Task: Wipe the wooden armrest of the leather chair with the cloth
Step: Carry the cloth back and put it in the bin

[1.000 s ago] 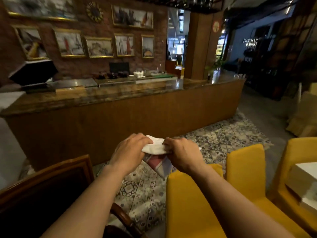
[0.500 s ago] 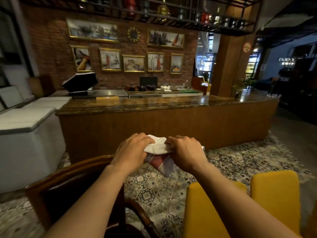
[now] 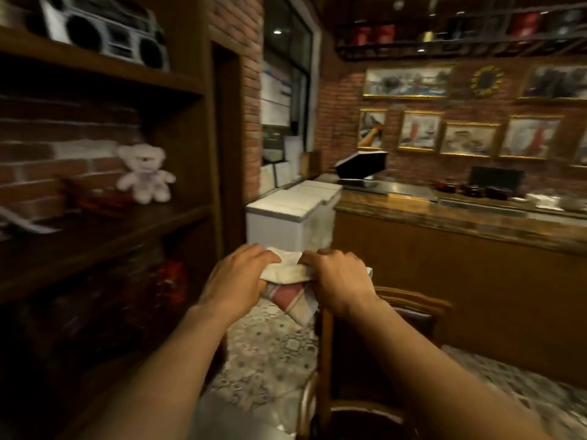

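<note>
The left hand (image 3: 236, 277) and the right hand (image 3: 338, 281) are close together, both closed on one folded cloth (image 3: 287, 281), white on top with a red-checked corner hanging below, held in the air above one dark leather chair (image 3: 409, 315) with a wooden frame.

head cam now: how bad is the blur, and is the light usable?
Head view: motion blur smears the shelf, teddy bear and framed pictures; both hands and the cloth stay fairly sharp. Dim warm light; the chair sits in deep shadow, armrest barely readable. Glare on the counter; wide-angle bending at the edges.
</note>
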Tool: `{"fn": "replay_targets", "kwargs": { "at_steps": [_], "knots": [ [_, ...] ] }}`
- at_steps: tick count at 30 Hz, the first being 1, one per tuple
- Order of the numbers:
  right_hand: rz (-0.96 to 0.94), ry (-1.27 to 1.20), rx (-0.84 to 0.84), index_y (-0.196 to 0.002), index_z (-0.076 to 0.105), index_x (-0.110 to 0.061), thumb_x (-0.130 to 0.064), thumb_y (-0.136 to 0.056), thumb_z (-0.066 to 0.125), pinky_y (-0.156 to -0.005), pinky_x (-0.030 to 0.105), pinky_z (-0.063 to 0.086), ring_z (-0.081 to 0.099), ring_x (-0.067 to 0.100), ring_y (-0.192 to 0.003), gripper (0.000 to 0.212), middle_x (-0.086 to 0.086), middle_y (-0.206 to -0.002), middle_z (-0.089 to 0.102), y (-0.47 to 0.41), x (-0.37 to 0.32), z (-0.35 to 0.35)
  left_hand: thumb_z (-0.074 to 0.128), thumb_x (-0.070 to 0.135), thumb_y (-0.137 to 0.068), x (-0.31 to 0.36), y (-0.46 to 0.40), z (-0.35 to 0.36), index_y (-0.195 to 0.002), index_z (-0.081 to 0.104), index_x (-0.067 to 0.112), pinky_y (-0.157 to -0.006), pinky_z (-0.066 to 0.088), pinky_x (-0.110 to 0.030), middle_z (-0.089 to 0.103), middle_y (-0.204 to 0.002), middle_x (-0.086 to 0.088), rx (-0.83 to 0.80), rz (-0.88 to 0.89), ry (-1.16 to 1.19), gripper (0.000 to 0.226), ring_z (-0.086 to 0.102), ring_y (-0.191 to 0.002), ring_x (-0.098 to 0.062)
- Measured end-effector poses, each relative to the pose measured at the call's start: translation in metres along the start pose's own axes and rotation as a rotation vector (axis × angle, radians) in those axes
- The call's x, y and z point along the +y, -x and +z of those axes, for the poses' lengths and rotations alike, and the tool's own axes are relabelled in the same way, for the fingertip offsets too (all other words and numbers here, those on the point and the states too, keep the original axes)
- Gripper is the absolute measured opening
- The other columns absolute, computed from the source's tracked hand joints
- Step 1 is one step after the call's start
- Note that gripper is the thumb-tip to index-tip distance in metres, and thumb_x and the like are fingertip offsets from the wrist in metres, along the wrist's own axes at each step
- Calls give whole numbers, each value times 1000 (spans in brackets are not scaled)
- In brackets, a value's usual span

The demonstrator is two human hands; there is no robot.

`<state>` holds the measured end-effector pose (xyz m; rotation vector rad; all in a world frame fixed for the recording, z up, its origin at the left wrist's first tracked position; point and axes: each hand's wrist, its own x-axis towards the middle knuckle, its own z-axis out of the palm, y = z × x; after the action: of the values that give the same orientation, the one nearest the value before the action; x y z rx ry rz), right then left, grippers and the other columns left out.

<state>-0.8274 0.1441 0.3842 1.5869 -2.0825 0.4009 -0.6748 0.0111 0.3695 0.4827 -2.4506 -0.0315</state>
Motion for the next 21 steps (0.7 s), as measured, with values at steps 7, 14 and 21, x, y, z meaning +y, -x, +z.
{"fn": "replay_targets", "kwargs": {
  "at_steps": [7, 14, 21],
  "knots": [
    [-284, -199, -3, -122, 56, -34, -23, -82, 65, -78, 38, 45, 63, 30, -94, 43, 1, -104, 67, -59, -212, 37, 65, 11, -81, -135, 144, -118, -121, 57, 32, -84, 48, -38, 56, -118, 10, -8, -322, -242, 46, 49, -109, -16],
    [-578, -384, -75, -119, 56, -32, -23, -83, 63, -78, 39, 40, 62, 31, -98, 38, 3, -107, 66, -68, -380, 45, 67, 18, -81, -180, 280, -211, -120, 59, 30, -85, 47, -40, 57, -117, 4, -12, -617, -421, 42, 50, -109, -20],
    [-817, -553, -107, -108, 56, -30, -26, -85, 60, -79, 41, 41, 61, 28, -96, 24, 0, -103, 65, -62, -494, 50, 74, 21, -79, -194, 366, -263, -119, 60, 33, -85, 50, -42, 59, -120, 5, 18, -884, -559, 44, 52, -110, -19]
  ]
}}
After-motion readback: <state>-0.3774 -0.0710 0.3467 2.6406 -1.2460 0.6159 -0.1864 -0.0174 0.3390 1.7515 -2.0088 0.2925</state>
